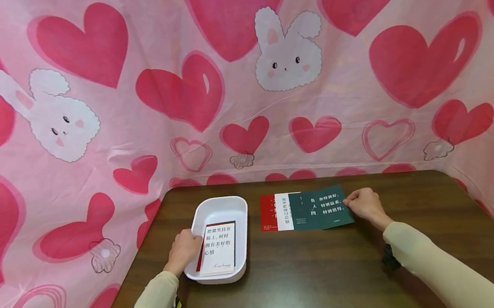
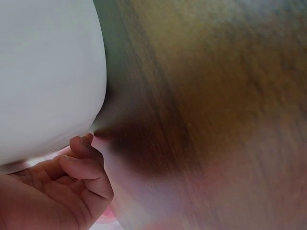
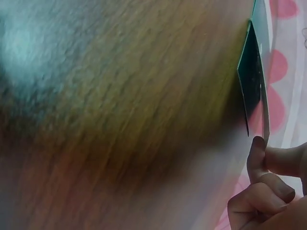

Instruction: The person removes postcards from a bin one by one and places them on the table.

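On the left, my left hand grips the left rim of a white plastic tray, its fingers curled at the edge. Inside the tray lies a white card with black Chinese writing, with dark and red card edges showing beneath it. To the right, my right hand pinches the right edge of a dark green card with white writing. In the right wrist view, thumb and finger hold the card's edge. That card overlaps another green card, beside a white card and a red card.
Everything stands on a brown wood-grain table. A pink cloth with hearts and rabbits hangs behind the table and along both sides. The row of cards lies right of the tray, near the table's back edge.
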Action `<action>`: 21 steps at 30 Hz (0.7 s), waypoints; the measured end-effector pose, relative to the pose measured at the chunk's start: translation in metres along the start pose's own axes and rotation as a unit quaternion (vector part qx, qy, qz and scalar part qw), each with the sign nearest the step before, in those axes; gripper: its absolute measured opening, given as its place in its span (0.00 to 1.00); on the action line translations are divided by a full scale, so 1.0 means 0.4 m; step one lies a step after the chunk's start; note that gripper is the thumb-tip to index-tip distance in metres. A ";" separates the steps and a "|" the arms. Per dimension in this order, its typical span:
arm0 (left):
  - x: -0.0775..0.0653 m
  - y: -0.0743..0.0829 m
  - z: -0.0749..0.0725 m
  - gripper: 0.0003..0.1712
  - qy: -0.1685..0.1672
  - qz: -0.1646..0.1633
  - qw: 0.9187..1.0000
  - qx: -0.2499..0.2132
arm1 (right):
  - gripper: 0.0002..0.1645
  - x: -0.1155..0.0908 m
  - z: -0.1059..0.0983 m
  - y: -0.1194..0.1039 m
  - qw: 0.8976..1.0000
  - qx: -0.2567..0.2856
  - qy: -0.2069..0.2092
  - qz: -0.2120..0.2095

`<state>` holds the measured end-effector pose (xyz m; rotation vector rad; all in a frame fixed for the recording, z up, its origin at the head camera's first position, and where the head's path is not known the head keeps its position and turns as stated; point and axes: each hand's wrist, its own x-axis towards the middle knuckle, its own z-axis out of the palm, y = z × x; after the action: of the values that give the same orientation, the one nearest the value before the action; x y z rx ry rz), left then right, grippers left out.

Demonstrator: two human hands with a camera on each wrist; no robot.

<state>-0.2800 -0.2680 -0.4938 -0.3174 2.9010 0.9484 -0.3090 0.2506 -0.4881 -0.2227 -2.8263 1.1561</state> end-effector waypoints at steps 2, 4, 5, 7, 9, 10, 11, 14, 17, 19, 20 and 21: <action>-0.002 0.001 -0.001 0.17 0.000 0.001 1.000 -0.001 | 0.15 0.002 0.000 0.001 1.000 -0.013 0.001 -0.004; -0.003 0.001 -0.002 0.17 -0.002 0.004 1.000 -0.003 | 0.16 0.004 0.001 0.002 1.000 -0.023 -0.001 -0.006; -0.004 0.001 -0.003 0.17 -0.002 0.006 1.000 -0.003 | 0.16 0.004 0.000 0.003 1.000 -0.027 -0.002 -0.007; -0.006 0.002 -0.004 0.17 -0.001 0.007 1.000 -0.003 | 0.17 0.005 -0.001 0.007 0.999 -0.034 -0.006 -0.007; -0.006 0.003 -0.004 0.16 0.000 0.008 1.000 -0.005 | 0.17 0.006 -0.001 0.011 0.999 -0.039 -0.010 -0.004; -0.007 0.004 -0.004 0.16 0.000 0.008 1.000 -0.006 | 0.17 0.006 -0.002 0.012 0.999 -0.042 -0.011 -0.004; -0.007 0.003 -0.004 0.16 0.000 0.008 1.000 -0.006 | 0.17 0.006 -0.003 0.014 0.999 -0.043 -0.013 -0.004; -0.006 0.002 -0.004 0.16 0.000 0.010 1.000 -0.007 | 0.17 0.007 -0.005 0.017 0.999 -0.050 -0.015 -0.006; -0.007 0.001 -0.004 0.16 0.001 0.010 1.000 -0.006 | 0.17 0.009 -0.009 0.018 0.998 -0.053 -0.020 -0.010; -0.007 0.001 -0.004 0.16 0.001 0.008 1.000 -0.007 | 0.16 0.010 -0.011 0.018 0.998 -0.056 -0.022 -0.009; -0.007 0.002 -0.004 0.16 0.001 0.008 1.000 -0.007 | 0.16 0.011 -0.011 0.017 0.998 -0.057 -0.024 -0.007; -0.007 0.003 -0.004 0.16 0.001 0.007 1.000 -0.007 | 0.16 0.011 -0.011 0.016 0.998 -0.058 -0.025 -0.005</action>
<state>-0.2777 -0.2676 -0.4915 -0.2998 2.9027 0.9713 -0.3121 0.2590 -0.4894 -0.1879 -2.9381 1.0119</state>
